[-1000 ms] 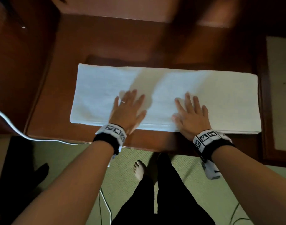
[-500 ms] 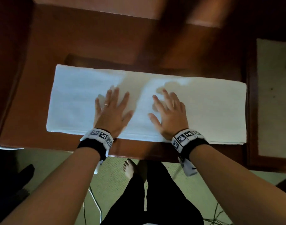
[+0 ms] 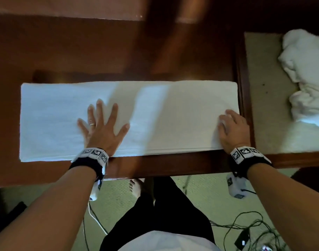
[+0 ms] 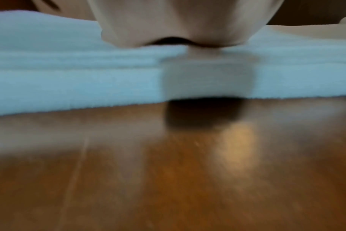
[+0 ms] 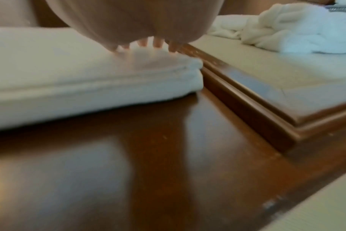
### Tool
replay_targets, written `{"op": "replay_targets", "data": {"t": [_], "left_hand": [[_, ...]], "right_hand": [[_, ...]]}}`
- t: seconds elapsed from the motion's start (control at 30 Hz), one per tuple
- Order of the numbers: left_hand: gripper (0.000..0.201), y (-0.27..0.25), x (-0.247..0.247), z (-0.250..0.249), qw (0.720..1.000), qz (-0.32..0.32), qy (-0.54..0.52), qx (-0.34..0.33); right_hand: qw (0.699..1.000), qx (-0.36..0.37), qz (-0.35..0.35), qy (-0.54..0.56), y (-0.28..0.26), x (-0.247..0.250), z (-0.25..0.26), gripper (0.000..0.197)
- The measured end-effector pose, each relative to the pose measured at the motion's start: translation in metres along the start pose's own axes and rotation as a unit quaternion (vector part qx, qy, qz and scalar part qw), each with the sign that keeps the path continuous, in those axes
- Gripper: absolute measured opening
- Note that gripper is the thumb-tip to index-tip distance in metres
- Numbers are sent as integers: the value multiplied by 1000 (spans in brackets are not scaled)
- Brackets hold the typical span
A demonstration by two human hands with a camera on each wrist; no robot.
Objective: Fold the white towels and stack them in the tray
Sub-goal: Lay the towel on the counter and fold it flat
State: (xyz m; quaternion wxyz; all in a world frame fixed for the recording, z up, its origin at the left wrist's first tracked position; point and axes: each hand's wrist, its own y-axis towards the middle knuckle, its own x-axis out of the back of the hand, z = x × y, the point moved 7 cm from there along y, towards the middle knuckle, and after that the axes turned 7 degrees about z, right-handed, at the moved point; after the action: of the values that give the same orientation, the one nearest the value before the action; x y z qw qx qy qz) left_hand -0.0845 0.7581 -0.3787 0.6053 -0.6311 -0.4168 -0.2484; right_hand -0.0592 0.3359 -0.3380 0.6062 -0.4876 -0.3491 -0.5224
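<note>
While left hand presses flat, right hand curls — towel end.

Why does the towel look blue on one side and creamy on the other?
Head view: the folded towel looks bluish on the left and warm cream on the right, with shadow bands across its middle. Left wrist view: blurred, towel edge blue. Right wrist view: soft focus, towel cream.

My head camera looks steeply down from above at the folded towel on the wooden table. Both wrist cameras sit low at the table's 6 o'clock edge, facing 12 o'clock, very near the towel's front edge, which all views share.
</note>
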Motion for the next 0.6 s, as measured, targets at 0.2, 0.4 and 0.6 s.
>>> {"op": "replay_targets", "data": {"t": [0.2,0.4,0.6], "left_hand": [[71,10,19,22,999,31,-2,30],[71,7,21,22,998,45,3,51],[76,7,32,12,994,71,17,79]], "right_hand": [[974,-193,-4,120,11,4,-18,43],[905,-318,51,277,17,-9,-28,45],[870,-296,181,349,45,-4,-18,30]]}}
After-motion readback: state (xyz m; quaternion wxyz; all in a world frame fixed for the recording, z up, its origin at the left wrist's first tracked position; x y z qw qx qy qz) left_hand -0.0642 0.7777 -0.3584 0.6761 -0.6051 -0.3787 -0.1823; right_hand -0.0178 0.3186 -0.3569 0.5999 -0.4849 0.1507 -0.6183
